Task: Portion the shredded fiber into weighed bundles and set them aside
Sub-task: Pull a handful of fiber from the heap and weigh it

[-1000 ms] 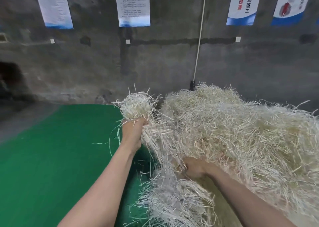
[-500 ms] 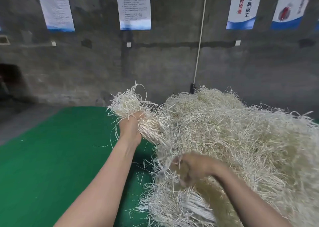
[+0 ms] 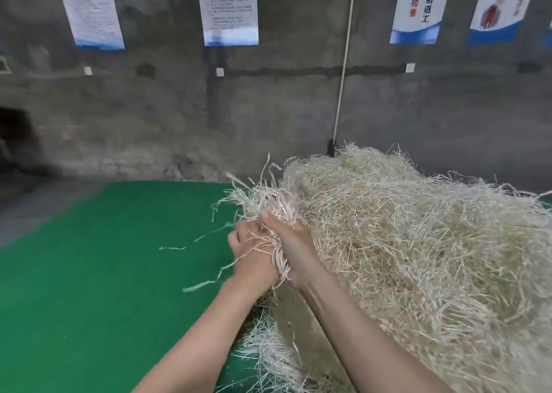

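A big heap of pale shredded fiber [image 3: 418, 243] fills the right half of the view. At its left edge a tuft of fiber [image 3: 263, 201] sticks up out of my two hands. My left hand [image 3: 251, 255] grips the tuft from the left, with strands running across its back. Pressed against it from the right, my right hand [image 3: 286, 243] holds the same tuft, fingers curled round it. More strands hang down between my wrists.
A green mat [image 3: 104, 273] covers the floor to the left of the heap. Behind stands a grey concrete wall [image 3: 268, 108] with several posters and a white cord [image 3: 343, 63] running down to the heap's back.
My right hand has come up out of the lower heap and joined my left hand on the tuft. My left hand with the tuft has shifted right and down.
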A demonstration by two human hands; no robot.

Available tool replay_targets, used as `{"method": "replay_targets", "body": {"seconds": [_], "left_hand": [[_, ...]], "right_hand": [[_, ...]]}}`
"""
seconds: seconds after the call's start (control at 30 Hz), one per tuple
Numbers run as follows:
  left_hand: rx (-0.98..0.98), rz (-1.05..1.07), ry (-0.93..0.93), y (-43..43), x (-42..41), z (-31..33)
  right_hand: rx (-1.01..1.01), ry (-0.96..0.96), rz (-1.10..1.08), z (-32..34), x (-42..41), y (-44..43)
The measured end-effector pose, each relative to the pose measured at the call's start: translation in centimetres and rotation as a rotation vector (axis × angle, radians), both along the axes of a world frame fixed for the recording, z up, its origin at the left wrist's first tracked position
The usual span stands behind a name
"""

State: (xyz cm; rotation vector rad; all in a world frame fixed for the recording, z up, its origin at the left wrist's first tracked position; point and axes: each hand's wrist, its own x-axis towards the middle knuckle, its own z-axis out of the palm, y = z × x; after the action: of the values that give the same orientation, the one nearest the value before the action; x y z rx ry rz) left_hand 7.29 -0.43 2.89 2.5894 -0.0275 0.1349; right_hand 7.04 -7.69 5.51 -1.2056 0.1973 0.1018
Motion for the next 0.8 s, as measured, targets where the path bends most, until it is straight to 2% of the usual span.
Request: {"method": "replay_targets", "body": {"seconds": [0.07,0.13,0.17,0.23,0.27,0.33,0.4,0.47,0.5,0.57,0.6,0.63,0.67,0.7,0.73,0.8], "left_hand": [[-0.018,-0.096,-0.012,0.4,-0.7,0.0],[-0.418,-0.267,-0.168,0.6,-2.0,-0.7],[-0.689,-0.235,-0.276,0.9,-3.0,-1.1],[-1.175,-0.007,-0.362,1.7,-4.4,-1.5],[-1.366,0.107,-0.303,1.9,-4.3,-1.6],[-1.665,0.223,0.048,2.1,-2.7,-1.6],[-1.808,0.170,0.379,1.8,-1.5,-1.0],[-1.921,-0.003,0.547,1.3,-0.9,0.3],[-1.941,-0.071,0.574,1.4,-0.6,1.0],[-1.863,-0.116,0.514,2.1,0.3,2.1],[-1.793,-0.108,0.460,2.5,0.7,2.4],[-1.683,-0.073,0.392,2.7,1.0,2.5],[-1.553,-0.013,0.337,2.7,1.1,2.5],[-1.433,0.084,0.290,2.6,1.2,2.2],[-1.365,0.174,0.265,2.6,1.2,2.0],[-1.375,0.248,0.226,2.9,1.5,1.9]], "right_hand": [[-0.031,0.084,-0.094,-1.0,0.6,-0.2],[0.068,0.130,-0.157,-1.2,1.1,-1.2],[0.179,0.136,-0.151,-0.8,1.1,-1.6],[0.419,0.128,-0.175,-0.1,1.1,-2.5],[0.505,0.100,-0.207,0.7,0.9,-2.7],[0.597,0.032,-0.210,2.0,0.8,-2.4],[0.575,0.015,-0.140,3.1,1.1,-1.0],[0.370,-0.002,-0.099,3.3,1.5,0.2],[0.163,-0.052,-0.157,2.7,1.8,0.4],[-0.537,-0.312,-0.267,0.1,1.6,0.0],[-0.912,-0.427,-0.231,-1.1,1.1,-0.3],[-1.166,-0.481,-0.134,-2.3,0.5,-0.6],[-1.229,-0.490,0.018,-3.2,0.1,-0.9],[-1.119,-0.456,0.185,-3.5,-0.4,-1.3],[-0.925,-0.417,0.325,-3.3,-0.8,-2.0],[-0.585,-0.398,0.323,-2.2,-0.8,-3.7]]}}
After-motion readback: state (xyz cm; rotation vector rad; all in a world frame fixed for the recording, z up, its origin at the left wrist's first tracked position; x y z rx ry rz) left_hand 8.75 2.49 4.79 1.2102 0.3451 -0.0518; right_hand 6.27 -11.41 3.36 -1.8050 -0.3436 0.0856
